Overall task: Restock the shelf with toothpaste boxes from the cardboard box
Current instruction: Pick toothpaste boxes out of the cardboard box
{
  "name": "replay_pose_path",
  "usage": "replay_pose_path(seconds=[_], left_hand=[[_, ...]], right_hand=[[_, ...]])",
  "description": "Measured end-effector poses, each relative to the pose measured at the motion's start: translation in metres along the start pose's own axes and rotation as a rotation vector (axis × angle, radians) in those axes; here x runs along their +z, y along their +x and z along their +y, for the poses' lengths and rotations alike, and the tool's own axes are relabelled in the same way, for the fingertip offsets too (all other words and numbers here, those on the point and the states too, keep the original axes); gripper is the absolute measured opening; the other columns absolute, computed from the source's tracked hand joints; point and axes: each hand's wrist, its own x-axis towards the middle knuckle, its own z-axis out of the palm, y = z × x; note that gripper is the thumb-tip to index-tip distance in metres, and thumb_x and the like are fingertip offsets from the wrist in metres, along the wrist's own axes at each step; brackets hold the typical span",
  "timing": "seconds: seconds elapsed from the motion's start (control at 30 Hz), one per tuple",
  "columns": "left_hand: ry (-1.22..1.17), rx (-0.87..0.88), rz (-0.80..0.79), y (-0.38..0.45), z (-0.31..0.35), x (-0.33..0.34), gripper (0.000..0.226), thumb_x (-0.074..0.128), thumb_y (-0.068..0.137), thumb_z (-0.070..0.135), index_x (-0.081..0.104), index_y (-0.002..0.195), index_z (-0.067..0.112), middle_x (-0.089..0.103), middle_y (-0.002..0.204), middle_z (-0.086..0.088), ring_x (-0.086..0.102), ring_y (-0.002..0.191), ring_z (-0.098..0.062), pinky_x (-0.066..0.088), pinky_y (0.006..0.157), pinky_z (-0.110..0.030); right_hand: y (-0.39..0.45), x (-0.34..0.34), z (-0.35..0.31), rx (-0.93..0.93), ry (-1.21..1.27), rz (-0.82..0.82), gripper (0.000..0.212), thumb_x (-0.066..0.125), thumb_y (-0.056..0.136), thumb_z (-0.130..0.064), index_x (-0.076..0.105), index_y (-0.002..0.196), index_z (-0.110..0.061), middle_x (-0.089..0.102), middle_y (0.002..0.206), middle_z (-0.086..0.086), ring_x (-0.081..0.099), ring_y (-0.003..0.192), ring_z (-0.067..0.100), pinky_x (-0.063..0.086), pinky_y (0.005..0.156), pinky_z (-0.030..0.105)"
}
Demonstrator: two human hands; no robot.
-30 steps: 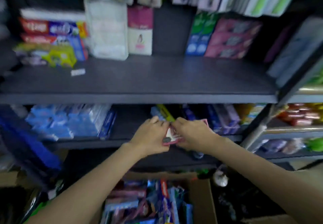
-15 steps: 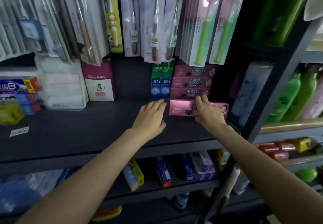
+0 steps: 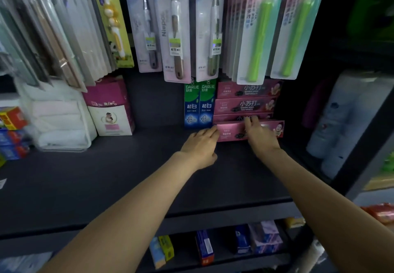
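pink toothpaste box (image 3: pixel 231 131) flat on shelf (image 3: pixel 106 176); left hand (image 3: pixel 201 147), right hand (image 3: pixel 259 135) fingers straight, touching it.

Both bare forearms reach forward and up from the lower edge of the view, converging toward each other. The left hand (image 3: pixel 200 144) lies palm down with its fingers nearly straight and together, the fingertips touching the left end of the pink toothpaste box (image 3: pixel 232 131). The right hand (image 3: pixel 259 136) also lies palm down, its straight fingers spread over the top of that box near its middle, pressing rather than gripping.
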Motion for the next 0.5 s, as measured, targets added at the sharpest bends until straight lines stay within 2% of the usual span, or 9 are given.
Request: replay_pose_path(seconds=[0.1,0.2,0.27,0.37,0.5], left_hand=[[0.006,-0.012,-0.045,0.015,0.003,0.003,0.071,0.048,0.092,0.021,0.006,0.149,0.013,0.003,0.158,-0.004,0.007,0.144,-0.022,0.013,0.117,-0.038],[0.008,-0.024,-0.062,0.024,0.004,0.004,0.071,0.048,0.093,0.022,0.005,0.148,0.014,0.002,0.158,-0.003,0.006,0.145,-0.021,0.012,0.117,-0.037],[0.015,-0.032,-0.072,0.026,0.004,0.005,0.071,0.048,0.092,0.022,0.005,0.148,0.014,0.002,0.158,-0.003,0.005,0.145,-0.020,0.011,0.117,-0.037],[0.005,-0.035,-0.073,0.025,0.004,0.007,0.071,0.048,0.092,0.021,0.005,0.149,0.014,-0.001,0.158,-0.002,0.003,0.145,-0.020,0.010,0.117,-0.037],[-0.030,-0.027,-0.025,0.012,-0.001,0.010,0.069,0.047,0.092,0.020,0.008,0.148,0.014,0.001,0.158,-0.002,0.006,0.144,-0.021,0.012,0.116,-0.039]], right_hand=[[0.004,0.004,0.001,0.027,-0.024,0.084,0.061,0.069,0.075,-0.001,0.042,0.130,-0.003,0.048,0.127,0.014,0.068,0.075,0.025,0.042,0.051,0.026],[0.007,0.012,0.002,-0.019,0.028,-0.027,0.058,0.053,0.083,0.009,0.029,0.135,0.000,0.034,0.138,0.019,0.065,0.091,0.032,0.045,0.061,0.032],[0.010,0.015,0.002,-0.015,0.048,-0.040,0.058,0.047,0.086,0.011,0.024,0.138,0.001,0.027,0.144,0.021,0.064,0.095,0.033,0.050,0.068,0.035],[0.016,0.023,0.002,0.016,0.066,-0.126,0.069,0.045,0.088,0.009,0.008,0.145,0.002,0.005,0.155,0.019,0.063,0.100,0.031,0.049,0.071,0.034],[0.014,0.010,-0.002,0.038,0.143,-0.245,0.079,0.046,0.088,0.006,-0.006,0.147,0.001,-0.015,0.155,0.019,0.056,0.113,0.033,0.049,0.077,0.037]])
